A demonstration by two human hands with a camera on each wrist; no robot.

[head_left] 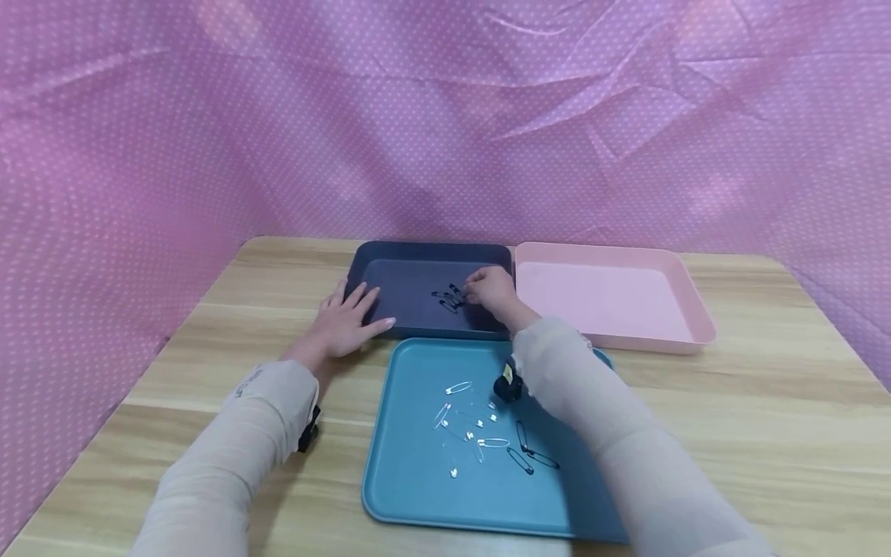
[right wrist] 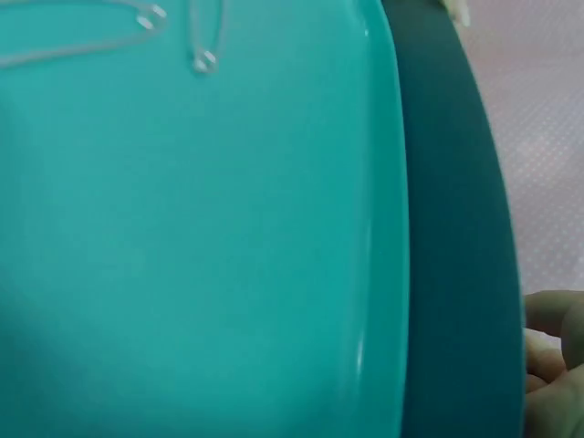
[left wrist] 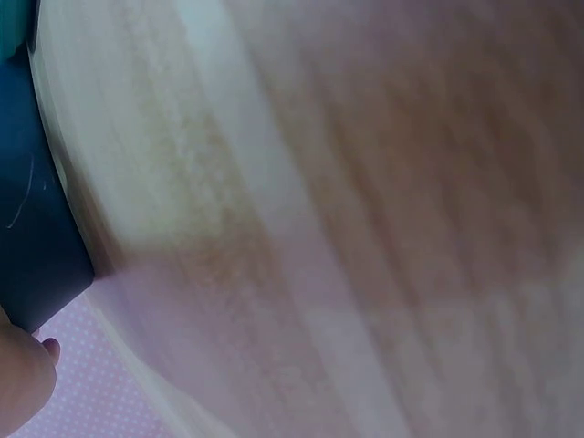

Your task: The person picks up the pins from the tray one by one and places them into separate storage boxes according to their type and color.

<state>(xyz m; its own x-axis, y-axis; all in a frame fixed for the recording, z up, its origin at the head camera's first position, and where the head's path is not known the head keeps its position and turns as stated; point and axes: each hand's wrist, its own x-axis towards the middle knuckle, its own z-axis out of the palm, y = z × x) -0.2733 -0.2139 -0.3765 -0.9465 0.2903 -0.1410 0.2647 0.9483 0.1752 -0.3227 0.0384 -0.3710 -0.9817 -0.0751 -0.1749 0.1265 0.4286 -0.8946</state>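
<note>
My left hand (head_left: 341, 323) lies with fingers spread over the left edge of the dark blue tray (head_left: 411, 271); part of it shows at the corner of the left wrist view. Inside that tray, my right hand (head_left: 493, 288) reaches down with bent fingers, fingertips right at a small cluster of black safety pins (head_left: 449, 302). Whether it pinches one of them I cannot tell. Nearer to me, the teal tray (head_left: 418, 495) carries several silver safety pins (head_left: 494, 442) scattered about its middle, and black safety pins (head_left: 520, 460) to their right.
A pink tray (head_left: 599, 298) stands at the back right, beside the dark blue one. All three trays rest on a wooden table (head_left: 780, 433). Pink dotted cloth (head_left: 445, 124) hangs behind and at the sides. My right forearm passes over the teal tray's right side.
</note>
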